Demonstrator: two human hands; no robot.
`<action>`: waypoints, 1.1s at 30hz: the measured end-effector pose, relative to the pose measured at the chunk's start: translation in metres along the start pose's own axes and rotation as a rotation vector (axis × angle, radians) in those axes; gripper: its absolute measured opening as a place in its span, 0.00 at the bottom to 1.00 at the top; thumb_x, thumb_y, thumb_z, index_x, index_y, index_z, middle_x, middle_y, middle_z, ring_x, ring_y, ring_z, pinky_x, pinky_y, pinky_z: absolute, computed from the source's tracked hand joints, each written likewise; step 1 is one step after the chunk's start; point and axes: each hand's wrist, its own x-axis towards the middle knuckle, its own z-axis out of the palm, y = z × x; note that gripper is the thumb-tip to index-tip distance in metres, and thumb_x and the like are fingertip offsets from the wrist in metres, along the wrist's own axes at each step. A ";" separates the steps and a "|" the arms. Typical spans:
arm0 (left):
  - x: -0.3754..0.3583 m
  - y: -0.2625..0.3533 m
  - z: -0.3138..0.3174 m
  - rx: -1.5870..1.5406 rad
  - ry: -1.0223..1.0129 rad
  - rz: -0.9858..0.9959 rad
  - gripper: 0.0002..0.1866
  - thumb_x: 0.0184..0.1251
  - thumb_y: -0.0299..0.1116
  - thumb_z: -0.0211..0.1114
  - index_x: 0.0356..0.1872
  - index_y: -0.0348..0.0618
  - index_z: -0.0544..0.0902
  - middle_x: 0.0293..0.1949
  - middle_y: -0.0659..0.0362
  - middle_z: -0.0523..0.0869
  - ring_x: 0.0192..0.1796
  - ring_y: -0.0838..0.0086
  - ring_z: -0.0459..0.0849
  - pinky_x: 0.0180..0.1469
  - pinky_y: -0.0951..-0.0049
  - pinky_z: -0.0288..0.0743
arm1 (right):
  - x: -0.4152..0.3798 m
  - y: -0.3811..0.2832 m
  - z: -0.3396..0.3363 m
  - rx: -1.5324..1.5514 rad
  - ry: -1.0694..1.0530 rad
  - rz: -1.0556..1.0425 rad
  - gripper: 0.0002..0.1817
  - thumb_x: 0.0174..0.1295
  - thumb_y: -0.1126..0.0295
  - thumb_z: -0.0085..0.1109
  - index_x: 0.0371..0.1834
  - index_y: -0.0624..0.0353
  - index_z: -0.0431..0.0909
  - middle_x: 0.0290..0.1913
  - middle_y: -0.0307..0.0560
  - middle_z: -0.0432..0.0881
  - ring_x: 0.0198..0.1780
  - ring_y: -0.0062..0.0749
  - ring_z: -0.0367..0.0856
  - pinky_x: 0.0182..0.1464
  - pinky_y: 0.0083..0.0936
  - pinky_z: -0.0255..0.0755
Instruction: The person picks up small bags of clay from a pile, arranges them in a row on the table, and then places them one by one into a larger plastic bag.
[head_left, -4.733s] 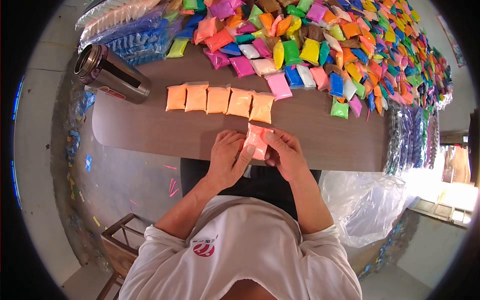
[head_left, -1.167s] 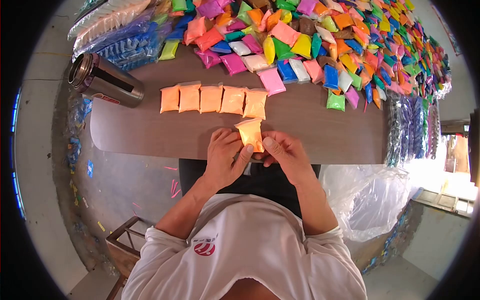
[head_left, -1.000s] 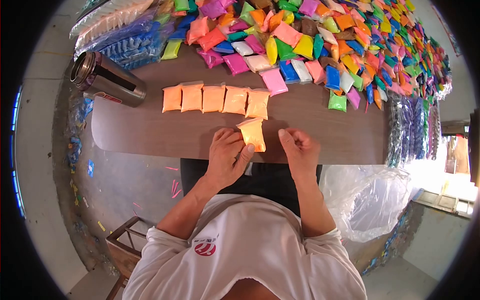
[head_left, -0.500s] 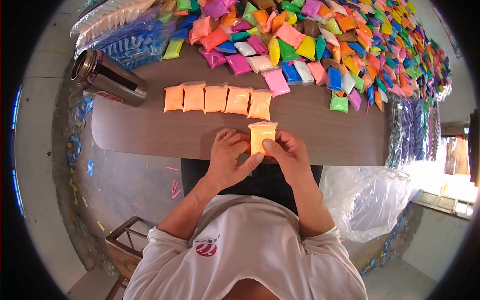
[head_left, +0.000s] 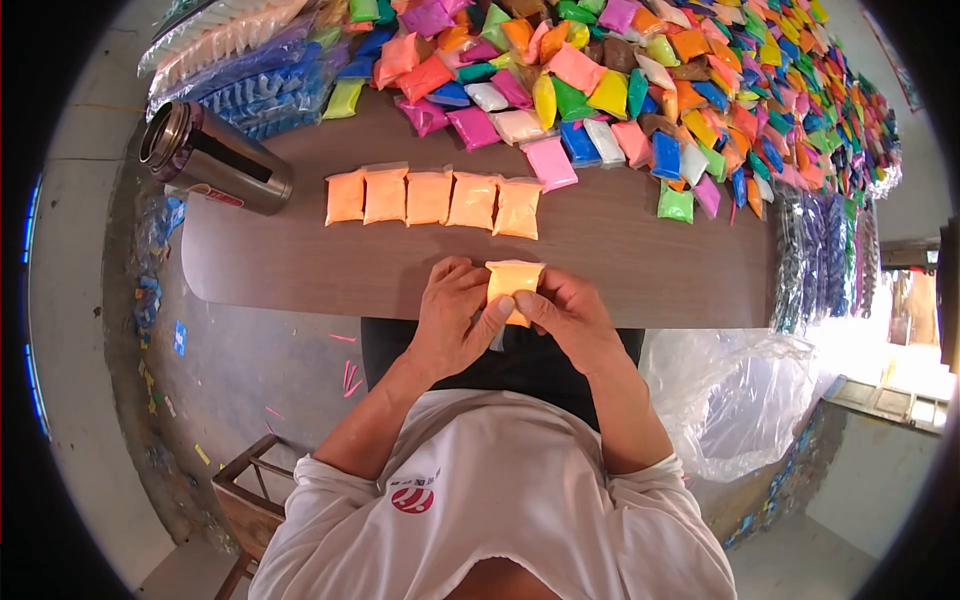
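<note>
Between both hands, just above the near table edge, is a small clear packet of light orange material [head_left: 513,281]. My left hand [head_left: 458,315] grips its left side, thumb pressed on the front. On the other side my right hand [head_left: 572,312] pinches it, its thumb beside the left thumb; the fingers behind are partly hidden. Farther up the table lies a row of several similar orange packets [head_left: 428,197], side by side and apart from my hands.
A big heap of multicoloured packets [head_left: 575,70] covers the table's far side. A steel flask [head_left: 225,160] lies tilted at the left, near stacked plastic-wrapped trays [head_left: 265,95]. Bundled clear strips [head_left: 825,260] hang at the right edge. A wooden stool [head_left: 250,490] stands lower left.
The held packet has come down and slightly left, closer to my body. My left thumb now presses on its front, and both hands have drawn together around it.
</note>
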 end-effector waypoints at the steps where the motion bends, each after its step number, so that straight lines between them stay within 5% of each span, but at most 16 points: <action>1: 0.000 0.000 0.000 0.002 -0.008 -0.008 0.20 0.79 0.44 0.56 0.34 0.36 0.83 0.29 0.50 0.77 0.38 0.53 0.75 0.60 0.55 0.66 | 0.001 0.002 0.000 -0.008 0.003 0.005 0.15 0.73 0.67 0.65 0.55 0.66 0.81 0.41 0.34 0.83 0.40 0.13 0.75 0.41 0.15 0.71; 5: 0.000 -0.001 0.000 0.013 -0.049 0.013 0.21 0.80 0.44 0.55 0.31 0.36 0.83 0.32 0.50 0.80 0.40 0.53 0.77 0.61 0.55 0.66 | 0.007 0.029 0.010 -0.005 0.098 -0.188 0.14 0.73 0.67 0.64 0.54 0.66 0.81 0.39 0.35 0.83 0.39 0.14 0.75 0.41 0.16 0.71; 7: 0.000 -0.001 -0.002 0.031 -0.055 0.010 0.21 0.79 0.44 0.57 0.29 0.37 0.83 0.34 0.50 0.83 0.41 0.53 0.78 0.61 0.55 0.67 | 0.001 0.017 0.009 -0.196 0.134 -0.105 0.14 0.73 0.68 0.64 0.54 0.67 0.81 0.40 0.37 0.84 0.39 0.15 0.77 0.41 0.17 0.73; 14: -0.002 -0.001 0.009 0.032 0.067 -0.016 0.15 0.67 0.39 0.70 0.24 0.41 0.82 0.34 0.60 0.87 0.36 0.62 0.81 0.60 0.57 0.69 | 0.017 -0.016 -0.057 -0.333 0.429 -0.314 0.17 0.70 0.67 0.65 0.54 0.69 0.79 0.39 0.46 0.88 0.40 0.21 0.84 0.40 0.25 0.78; 20: -0.001 0.002 0.013 0.115 0.113 0.009 0.11 0.60 0.35 0.72 0.22 0.42 0.82 0.32 0.61 0.87 0.33 0.63 0.81 0.59 0.58 0.70 | 0.050 -0.024 -0.071 -0.711 0.347 -0.202 0.20 0.66 0.66 0.67 0.56 0.67 0.78 0.37 0.53 0.88 0.37 0.33 0.87 0.41 0.31 0.78; 27: 0.002 0.003 0.018 0.140 0.147 0.023 0.10 0.57 0.31 0.73 0.22 0.43 0.80 0.32 0.61 0.87 0.33 0.64 0.81 0.58 0.57 0.71 | 0.050 -0.020 -0.055 -0.738 0.573 -0.226 0.20 0.60 0.68 0.74 0.53 0.63 0.79 0.32 0.46 0.83 0.32 0.32 0.82 0.37 0.31 0.76; 33: 0.004 0.005 0.020 0.168 0.174 0.029 0.10 0.54 0.29 0.74 0.21 0.44 0.79 0.32 0.61 0.87 0.32 0.65 0.81 0.57 0.58 0.72 | 0.042 -0.008 -0.042 -0.770 0.546 -0.461 0.10 0.61 0.70 0.72 0.40 0.60 0.81 0.32 0.48 0.82 0.31 0.42 0.82 0.35 0.36 0.76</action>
